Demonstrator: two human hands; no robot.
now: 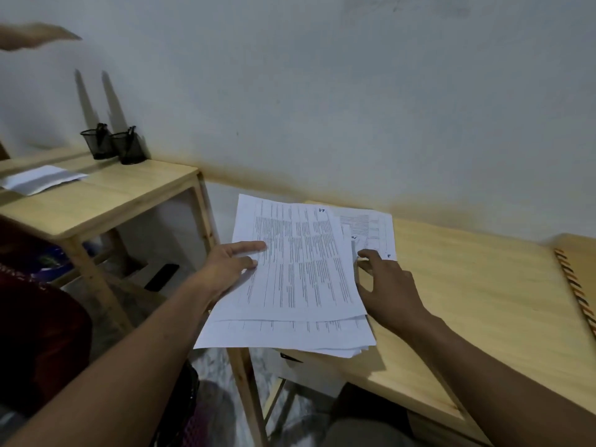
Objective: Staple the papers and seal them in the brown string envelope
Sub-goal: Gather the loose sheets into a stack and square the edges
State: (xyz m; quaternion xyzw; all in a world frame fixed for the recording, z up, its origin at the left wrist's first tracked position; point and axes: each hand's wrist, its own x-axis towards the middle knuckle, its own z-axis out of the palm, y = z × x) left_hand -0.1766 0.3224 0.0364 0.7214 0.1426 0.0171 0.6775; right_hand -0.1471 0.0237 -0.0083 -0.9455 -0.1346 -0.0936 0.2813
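A loose stack of printed papers (300,279) lies at the left end of the wooden desk (467,304), hanging over its left edge. My left hand (230,267) grips the stack's left side, thumb on the top sheet. My right hand (385,285) rests at the stack's right edge, fingers bent against the sheets. Another printed sheet (377,233) lies partly under the stack at the back. At the far right edge a brown envelope (577,279) shows in part, with a striped border. No stapler is visible.
A second wooden table (96,195) stands to the left, carrying white paper (38,179) and two black mesh pen cups (116,146). Another person's hand (32,35) shows at the top left. A white wall runs behind both tables.
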